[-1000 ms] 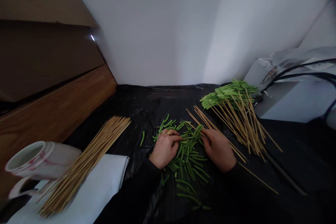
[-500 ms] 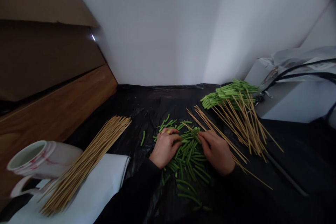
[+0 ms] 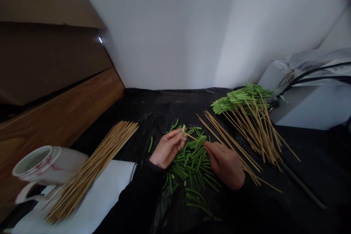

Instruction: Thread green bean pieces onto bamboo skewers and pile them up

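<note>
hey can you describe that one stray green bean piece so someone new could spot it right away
On the black plastic sheet lies a heap of cut green bean pieces. Left of it, towards the bundle of thin tan wooden sticks, is one slim green piece, slightly curved. It alone lies apart, on bare sheet.

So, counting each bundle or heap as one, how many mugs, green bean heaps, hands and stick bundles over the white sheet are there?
Mugs: 1, the pale mug
Green bean heaps: 2, the middle heap and the right heap
Hands: 2, left hand and right hand
Stick bundles over the white sheet: 1, the stick bundle
Total: 6
</note>
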`<act>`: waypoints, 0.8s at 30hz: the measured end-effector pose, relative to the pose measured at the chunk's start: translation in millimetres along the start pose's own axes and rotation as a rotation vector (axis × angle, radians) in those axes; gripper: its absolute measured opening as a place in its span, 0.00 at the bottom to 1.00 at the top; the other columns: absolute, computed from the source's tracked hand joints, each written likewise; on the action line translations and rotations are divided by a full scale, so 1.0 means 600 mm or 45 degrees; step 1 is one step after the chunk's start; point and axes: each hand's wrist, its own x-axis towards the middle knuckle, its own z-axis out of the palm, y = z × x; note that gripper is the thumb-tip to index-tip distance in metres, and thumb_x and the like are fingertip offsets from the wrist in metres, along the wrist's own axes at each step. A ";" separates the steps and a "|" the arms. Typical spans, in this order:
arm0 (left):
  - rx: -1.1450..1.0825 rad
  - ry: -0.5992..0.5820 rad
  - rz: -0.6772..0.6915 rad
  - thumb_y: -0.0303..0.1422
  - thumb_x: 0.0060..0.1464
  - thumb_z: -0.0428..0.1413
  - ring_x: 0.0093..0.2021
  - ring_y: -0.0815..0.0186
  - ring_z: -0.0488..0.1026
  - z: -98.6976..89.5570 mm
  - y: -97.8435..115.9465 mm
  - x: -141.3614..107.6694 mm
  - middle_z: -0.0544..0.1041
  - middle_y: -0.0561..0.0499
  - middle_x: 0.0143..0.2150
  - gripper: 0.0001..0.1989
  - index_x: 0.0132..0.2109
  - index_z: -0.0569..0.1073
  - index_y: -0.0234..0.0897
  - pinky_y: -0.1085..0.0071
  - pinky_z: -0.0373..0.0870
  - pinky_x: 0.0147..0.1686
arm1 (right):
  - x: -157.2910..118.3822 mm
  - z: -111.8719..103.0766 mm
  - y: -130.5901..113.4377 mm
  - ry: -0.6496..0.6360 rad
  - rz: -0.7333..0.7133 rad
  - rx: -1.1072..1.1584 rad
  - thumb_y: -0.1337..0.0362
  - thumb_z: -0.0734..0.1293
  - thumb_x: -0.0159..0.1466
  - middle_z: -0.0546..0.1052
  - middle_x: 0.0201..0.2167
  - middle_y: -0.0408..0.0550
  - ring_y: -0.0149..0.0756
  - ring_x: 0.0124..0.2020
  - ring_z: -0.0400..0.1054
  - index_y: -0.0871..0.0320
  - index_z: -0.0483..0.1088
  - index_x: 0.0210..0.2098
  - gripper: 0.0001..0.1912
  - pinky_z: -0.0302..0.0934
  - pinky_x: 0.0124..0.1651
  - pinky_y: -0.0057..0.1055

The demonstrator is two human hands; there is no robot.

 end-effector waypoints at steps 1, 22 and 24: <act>-0.005 -0.002 -0.003 0.27 0.45 0.65 0.33 0.74 0.72 0.000 0.000 0.000 0.77 0.48 0.33 0.14 0.42 0.79 0.31 0.79 0.68 0.34 | 0.000 0.000 -0.002 -0.002 -0.008 -0.017 0.66 0.55 0.68 0.74 0.29 0.46 0.30 0.32 0.69 0.58 0.71 0.46 0.14 0.58 0.37 0.26; 0.058 0.097 0.063 0.27 0.41 0.67 0.33 0.73 0.73 -0.001 -0.003 0.002 0.79 0.48 0.33 0.14 0.39 0.80 0.30 0.79 0.68 0.34 | -0.002 -0.001 -0.003 -0.008 -0.008 -0.098 0.69 0.56 0.67 0.74 0.29 0.44 0.31 0.31 0.68 0.57 0.70 0.45 0.13 0.54 0.34 0.26; 0.084 0.104 0.086 0.28 0.41 0.67 0.32 0.73 0.73 -0.001 -0.005 0.002 0.79 0.47 0.33 0.14 0.39 0.80 0.30 0.79 0.68 0.34 | -0.002 -0.001 -0.004 -0.003 -0.006 -0.089 0.69 0.56 0.67 0.74 0.29 0.44 0.31 0.31 0.68 0.57 0.70 0.45 0.13 0.54 0.35 0.26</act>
